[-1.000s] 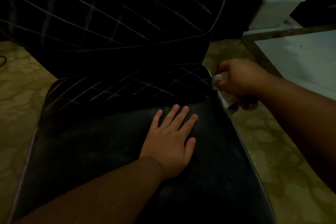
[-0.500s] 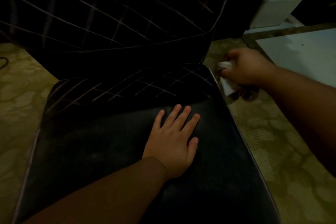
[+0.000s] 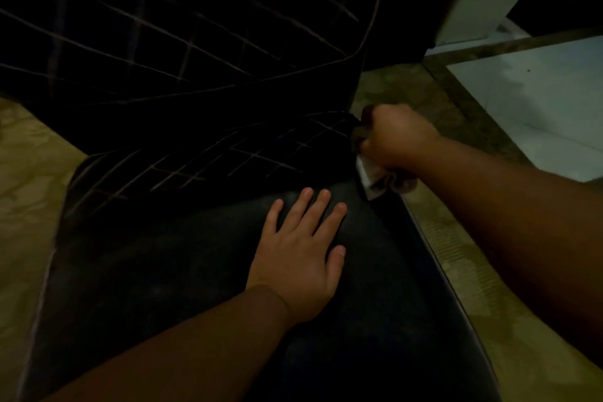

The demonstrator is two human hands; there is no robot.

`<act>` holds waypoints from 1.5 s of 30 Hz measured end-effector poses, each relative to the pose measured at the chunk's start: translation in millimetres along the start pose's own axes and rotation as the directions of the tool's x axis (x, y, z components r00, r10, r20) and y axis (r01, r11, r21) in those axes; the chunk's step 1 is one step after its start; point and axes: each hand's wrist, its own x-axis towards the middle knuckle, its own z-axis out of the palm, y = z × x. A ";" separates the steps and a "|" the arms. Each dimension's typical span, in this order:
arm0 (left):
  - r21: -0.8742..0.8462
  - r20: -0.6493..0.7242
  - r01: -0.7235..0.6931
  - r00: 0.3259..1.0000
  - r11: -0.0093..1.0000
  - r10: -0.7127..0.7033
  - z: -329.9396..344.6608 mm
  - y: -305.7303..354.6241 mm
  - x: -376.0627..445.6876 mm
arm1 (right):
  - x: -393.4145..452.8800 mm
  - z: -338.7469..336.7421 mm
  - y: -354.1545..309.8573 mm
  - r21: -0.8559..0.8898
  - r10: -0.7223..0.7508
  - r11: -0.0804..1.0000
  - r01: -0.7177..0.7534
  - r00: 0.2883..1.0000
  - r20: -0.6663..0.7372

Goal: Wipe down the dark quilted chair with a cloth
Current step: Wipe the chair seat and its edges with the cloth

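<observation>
Chair: on the floor, filling the view; probably heavy, padded, slick-skinned; brace on the seat. Left hand: flat, fingers spread, pressing the seat. Right hand: fisted round cloth at the seat's right rear edge; cloth soft, light, best held bunched.

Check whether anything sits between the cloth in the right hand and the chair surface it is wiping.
Nothing visible does. The right hand grips the crumpled white cloth directly against the right edge of the dark quilted chair. The left hand lies flat on the seat, beside the cloth, not in its way.
</observation>
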 end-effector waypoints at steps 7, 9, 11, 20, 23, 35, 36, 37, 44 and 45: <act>0.021 -0.018 0.018 1.000 1.000 -0.017 2.4 0.7 2.2 | -6.6 7.6 -5.9 0.022 -0.019 1.000 0.019 1.000 0.020; 0.030 -0.015 0.012 1.000 0.999 -0.012 2.9 0.7 1.4 | -22.3 8.2 -3.3 -0.023 -0.078 0.997 0.079 0.996 0.054; 0.037 -0.018 0.000 1.000 0.999 0.001 3.7 0.7 1.5 | -27.7 9.5 -2.1 -0.070 -0.098 0.992 0.102 0.994 0.054; 0.001 0.011 -0.011 1.000 1.000 0.011 0.9 -2.2 0.3 | -2.1 12.1 -20.5 -0.062 -0.005 0.998 0.004 1.000 -0.025; 0.016 0.019 -0.012 1.000 1.000 0.011 0.9 -2.1 -0.1 | -21.4 9.9 -26.2 -0.105 -0.110 0.988 0.117 0.992 0.068; -0.031 0.060 -0.024 0.998 0.999 0.026 -6.5 -2.7 -0.8 | -2.0 14.6 -23.6 0.042 -0.020 0.999 0.019 1.000 0.016; -0.034 0.062 -0.025 0.998 0.999 0.027 -6.5 -3.1 -0.7 | -5.5 14.8 -23.2 0.037 -0.052 0.998 0.050 0.998 0.042; -0.033 0.066 -0.026 0.997 0.999 0.028 -6.3 -3.1 -0.9 | -8.9 15.0 -23.2 0.021 -0.076 0.997 0.075 0.994 0.076; -0.047 0.074 -0.031 0.997 0.998 0.034 -7.0 -3.8 -1.7 | 1.2 12.5 -26.6 -0.008 -0.006 1.000 0.006 1.000 0.002; -0.052 0.076 -0.029 0.997 0.998 0.033 -7.6 -3.5 -1.7 | 2.5 12.8 -28.8 -0.003 0.003 1.000 -0.003 1.000 -0.008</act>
